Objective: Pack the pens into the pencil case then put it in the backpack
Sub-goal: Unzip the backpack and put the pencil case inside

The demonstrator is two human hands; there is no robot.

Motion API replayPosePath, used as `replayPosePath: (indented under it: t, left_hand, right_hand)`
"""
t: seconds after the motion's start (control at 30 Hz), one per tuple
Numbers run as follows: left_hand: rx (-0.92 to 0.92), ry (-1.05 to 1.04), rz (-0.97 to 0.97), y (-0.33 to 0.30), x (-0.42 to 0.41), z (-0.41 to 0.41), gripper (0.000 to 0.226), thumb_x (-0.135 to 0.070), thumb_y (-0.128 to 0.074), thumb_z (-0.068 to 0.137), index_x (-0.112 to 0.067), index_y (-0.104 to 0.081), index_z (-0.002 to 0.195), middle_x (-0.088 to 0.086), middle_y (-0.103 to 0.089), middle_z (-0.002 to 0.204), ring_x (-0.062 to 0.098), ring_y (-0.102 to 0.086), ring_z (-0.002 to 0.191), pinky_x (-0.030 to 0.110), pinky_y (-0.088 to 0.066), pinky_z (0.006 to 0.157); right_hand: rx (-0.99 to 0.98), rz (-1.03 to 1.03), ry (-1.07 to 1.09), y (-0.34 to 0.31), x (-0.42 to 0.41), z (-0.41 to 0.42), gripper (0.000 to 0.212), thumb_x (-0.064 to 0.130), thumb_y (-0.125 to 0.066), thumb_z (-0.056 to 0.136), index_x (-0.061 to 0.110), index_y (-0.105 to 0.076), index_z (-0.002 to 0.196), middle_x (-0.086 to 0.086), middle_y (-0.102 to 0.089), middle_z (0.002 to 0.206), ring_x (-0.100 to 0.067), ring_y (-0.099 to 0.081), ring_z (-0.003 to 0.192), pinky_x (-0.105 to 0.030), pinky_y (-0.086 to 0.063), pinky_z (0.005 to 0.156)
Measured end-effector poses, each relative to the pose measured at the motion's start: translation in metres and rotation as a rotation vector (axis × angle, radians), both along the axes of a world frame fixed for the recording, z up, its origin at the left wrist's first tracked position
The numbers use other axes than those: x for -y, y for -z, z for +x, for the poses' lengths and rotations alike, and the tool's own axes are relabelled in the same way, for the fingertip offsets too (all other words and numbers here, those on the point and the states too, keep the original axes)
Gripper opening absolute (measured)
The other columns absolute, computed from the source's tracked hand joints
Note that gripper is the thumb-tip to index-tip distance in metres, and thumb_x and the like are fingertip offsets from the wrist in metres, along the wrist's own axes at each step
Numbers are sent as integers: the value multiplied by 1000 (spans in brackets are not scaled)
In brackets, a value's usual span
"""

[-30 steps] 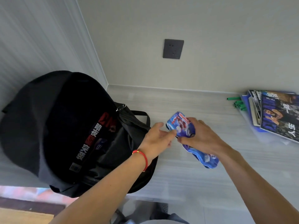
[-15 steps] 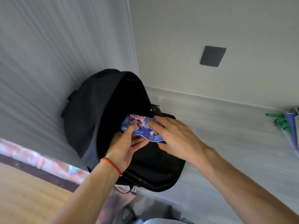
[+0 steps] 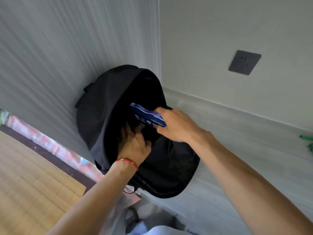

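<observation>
While right hand [image 3: 176, 126] fingers clamp pencil case [image 3: 147, 116], it enters backpack [image 3: 105, 106] mouth

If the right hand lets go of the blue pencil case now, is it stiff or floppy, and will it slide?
Probably fairly stiff: the pencil case keeps a flat shape though the right hand holds only one end. Its glossy surface looks slippery, so it would likely slide down into the open backpack. It seems light, held by one hand.

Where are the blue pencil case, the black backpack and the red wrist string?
Blue printed pencil case [image 3: 147, 115], head view: its exposed back face.
Black fabric backpack [image 3: 101, 106], head view: its outer left side.
Thin red wrist string [image 3: 127, 161], head view: on the left wrist.
</observation>
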State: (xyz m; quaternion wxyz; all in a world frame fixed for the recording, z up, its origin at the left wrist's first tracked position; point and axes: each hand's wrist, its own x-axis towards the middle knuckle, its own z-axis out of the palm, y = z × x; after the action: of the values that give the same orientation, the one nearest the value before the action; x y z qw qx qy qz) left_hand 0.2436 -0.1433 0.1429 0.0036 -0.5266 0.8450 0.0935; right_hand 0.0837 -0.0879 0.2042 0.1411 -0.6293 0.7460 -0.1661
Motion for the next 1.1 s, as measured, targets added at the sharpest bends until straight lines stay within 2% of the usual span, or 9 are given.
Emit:
replayPosePath:
  t: [0.1, 0.23, 0.57, 0.73, 0.83, 0.87, 0.93, 1.03, 1.1]
  left_hand:
    - [56, 2, -65, 3, 1, -1, 59, -42, -56, 80, -8, -47, 127, 26, -34, 145, 44, -33, 132, 50, -38, 106]
    - [20, 25, -97, 4, -2, 2, 47, -42, -52, 80, -9, -56, 115, 17, -51, 121, 40, -49, 109, 49, -42, 99]
    - [-59, 264, -101, 14, -18, 25, 47, -43, -50, 88, -8, -58, 118, 21, -48, 139, 39, -50, 113, 46, -39, 105]
    - [252, 406, -57, 13, -27, 30, 76, -58, -9, 87, -14, -45, 137, 27, -45, 133, 40, -39, 120, 47, -30, 109]
    - [271, 499, -65, 7, -29, 32, 65, -56, -28, 93, -10, -54, 130, 27, -58, 112, 39, -54, 95, 48, -45, 93]
    - [270, 539, -46, 10, -29, 33, 66, -53, -16, 93, -14, -51, 134, 27, -56, 117, 38, -53, 94, 48, -44, 92]
    - [253, 502, 52, 15, -25, 37, 75, -55, -1, 88, -18, -35, 143, 22, -47, 133, 38, -48, 107, 47, -38, 98]
    - [108, 446, 82, 18, -18, 39, 74, -62, -33, 90, -15, -24, 146, 25, -27, 151, 39, -28, 136, 45, -25, 116]
    - [117, 484, 80, 19, -17, 40, 84, -64, -31, 89, -11, -12, 152, 26, -11, 158, 39, -14, 145, 47, -15, 121]
  right_hand:
    - [22, 23, 28, -3, 10, 0, 38, 25, -64, 85, 19, -55, 121, -2, -61, 88, -26, -60, 74, -31, -40, 52]
    - [137, 51, 84, -3, 15, -1, 32, 28, -65, 85, 20, -57, 116, -2, -64, 92, -25, -63, 78, -34, -52, 60]
    - [746, 155, 386, 4, 37, 8, 31, 32, -70, 75, 10, -65, 97, -13, -73, 97, -29, -71, 88, -41, -58, 79]
    - [1024, 90, 538, 12, 49, 22, 10, 15, -63, 82, 14, -55, 87, -12, -68, 92, -26, -69, 82, -33, -59, 63]
    - [1240, 40, 591, 25, 56, 39, 7, 8, -59, 87, 10, -57, 93, -22, -69, 106, -36, -71, 95, -51, -61, 81]
    - [1258, 19, 606, 30, 59, 46, 6, 7, -58, 88, 10, -59, 94, -23, -69, 108, -37, -71, 98, -54, -60, 84]
    - [1213, -34, 656, 40, 66, 57, 5, 10, -58, 87, 12, -59, 92, -23, -69, 109, -38, -69, 100, -57, -58, 87]
    - [1208, -69, 782, 47, 84, 66, 23, 15, -58, 84, 8, -59, 105, -22, -67, 110, -39, -68, 99, -58, -58, 86]
    - [1195, -47, 833, 52, 97, 75, 29, 18, -63, 86, 7, -57, 112, -20, -67, 109, -38, -70, 94, -53, -61, 82]
